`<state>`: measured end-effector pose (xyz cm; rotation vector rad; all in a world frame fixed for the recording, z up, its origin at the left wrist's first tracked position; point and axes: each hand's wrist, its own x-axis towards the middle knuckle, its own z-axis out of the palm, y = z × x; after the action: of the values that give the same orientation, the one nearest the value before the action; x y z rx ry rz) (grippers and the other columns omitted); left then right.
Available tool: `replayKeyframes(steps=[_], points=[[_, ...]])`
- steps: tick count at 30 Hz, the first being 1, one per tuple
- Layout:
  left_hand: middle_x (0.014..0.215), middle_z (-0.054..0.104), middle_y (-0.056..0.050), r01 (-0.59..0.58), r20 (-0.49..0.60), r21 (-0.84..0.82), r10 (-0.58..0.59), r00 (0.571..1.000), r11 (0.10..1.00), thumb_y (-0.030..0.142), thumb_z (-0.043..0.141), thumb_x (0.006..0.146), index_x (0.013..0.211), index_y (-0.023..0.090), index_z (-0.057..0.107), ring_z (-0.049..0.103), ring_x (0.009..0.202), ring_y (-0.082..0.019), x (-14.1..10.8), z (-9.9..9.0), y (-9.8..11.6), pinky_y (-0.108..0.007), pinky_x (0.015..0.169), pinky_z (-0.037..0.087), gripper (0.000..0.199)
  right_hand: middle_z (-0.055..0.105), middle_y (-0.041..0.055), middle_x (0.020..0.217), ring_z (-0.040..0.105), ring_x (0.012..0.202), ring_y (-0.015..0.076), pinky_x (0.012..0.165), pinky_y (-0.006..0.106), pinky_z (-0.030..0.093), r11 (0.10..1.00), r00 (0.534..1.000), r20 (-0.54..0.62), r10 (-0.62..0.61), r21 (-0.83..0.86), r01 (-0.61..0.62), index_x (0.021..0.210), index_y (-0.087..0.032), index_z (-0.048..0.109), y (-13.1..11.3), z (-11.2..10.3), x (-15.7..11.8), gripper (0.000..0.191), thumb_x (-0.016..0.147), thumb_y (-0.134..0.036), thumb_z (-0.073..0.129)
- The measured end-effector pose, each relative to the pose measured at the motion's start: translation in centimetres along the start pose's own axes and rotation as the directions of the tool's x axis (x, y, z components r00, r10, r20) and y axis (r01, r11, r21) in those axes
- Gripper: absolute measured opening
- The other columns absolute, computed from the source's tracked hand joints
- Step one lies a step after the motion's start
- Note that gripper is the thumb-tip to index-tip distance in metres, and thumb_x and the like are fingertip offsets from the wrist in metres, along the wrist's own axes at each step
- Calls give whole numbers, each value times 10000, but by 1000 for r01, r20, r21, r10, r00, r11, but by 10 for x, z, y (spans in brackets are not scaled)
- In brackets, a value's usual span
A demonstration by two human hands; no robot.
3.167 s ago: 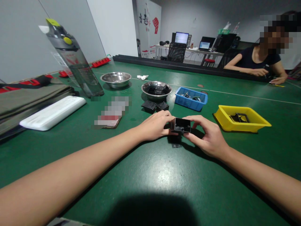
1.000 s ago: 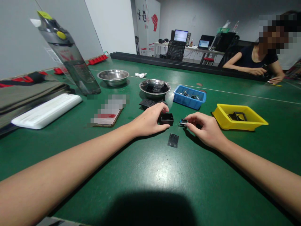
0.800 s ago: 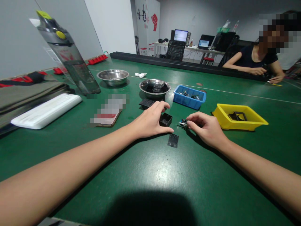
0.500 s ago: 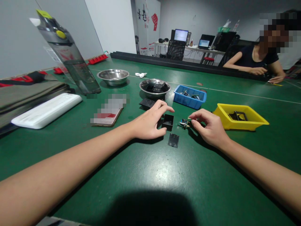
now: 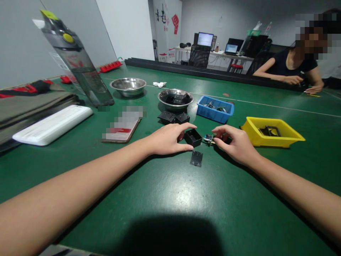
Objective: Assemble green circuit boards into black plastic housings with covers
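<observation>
Black box [image 5: 193, 138] within left hand [image 5: 170, 139], grip open; right hand [image 5: 236, 142] pinches electronic part [image 5: 207, 139]; bowl [image 5: 166, 106] holds black cases [image 5: 179, 100]

Head-worn camera looks forward and down across a green table [image 5: 128, 185].
From above the near side, the lens takes in the left hand [image 5: 172, 139] and right hand [image 5: 236, 143] at close range, mid-frame, while its wide view reaches a desk [image 5: 215, 54] well beyond the tabletop.
</observation>
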<state>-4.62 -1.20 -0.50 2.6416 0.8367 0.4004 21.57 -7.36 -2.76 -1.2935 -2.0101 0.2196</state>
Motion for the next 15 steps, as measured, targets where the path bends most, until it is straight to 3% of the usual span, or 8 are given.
replayKeyframes(steps=[5,10,15], points=[[862,608,-16,-45,28,6,45,999,999,403,675,876,1405,218,494,604,798,-193,0,-2,0,-294,734,436,589,663,33,785,590,669,160,636,283,468,1000,999,35,-16,-18,17,1045,-167,727,-2,-1,1,211,869,-205,617],[936,623,-32,-66,30,23,66,997,998,397,661,877,1453,263,434,594,886,-218,1,0,0,-324,803,438,633,656,36,787,589,681,164,642,286,458,999,998,53,-19,-25,20,1021,-165,720,-2,0,2,190,870,-207,612],[1037,618,-56,-69,13,-4,69,998,998,385,677,863,1210,214,542,573,962,-230,3,4,-3,-349,848,438,410,653,34,787,588,688,165,646,285,452,999,998,65,-19,-32,21,1016,-160,711,-1,0,2,183,860,-201,623]])
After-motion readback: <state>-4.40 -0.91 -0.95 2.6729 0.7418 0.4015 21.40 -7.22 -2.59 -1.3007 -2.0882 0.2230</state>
